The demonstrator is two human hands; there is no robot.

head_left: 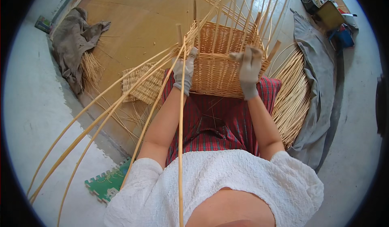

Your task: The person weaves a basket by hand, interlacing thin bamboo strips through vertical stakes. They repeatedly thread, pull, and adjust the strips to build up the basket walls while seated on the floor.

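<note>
A wicker basket (219,75) with woven walls rests on my lap, and long upright rods rise from its sides. Thicker wooden posts (274,50) stand at its corners. My left hand (185,69), in a pale glove, closes on the basket's left front corner, where several long willow rods (133,87) fan out toward the lower left. One rod passes in front of this hand and partly covers it. My right hand (249,67), gloved too, is at the right part of the front wall. Its fingers are stretched and apart, slightly blurred, with nothing visible in them.
A thick bundle of rods (293,99) lies at my right beside a grey cloth (318,61). On the left are a flat woven panel (144,81), another grey cloth (75,40) over thin rods, and a green foam mat (107,184). Boxes and containers (330,18) stand far right.
</note>
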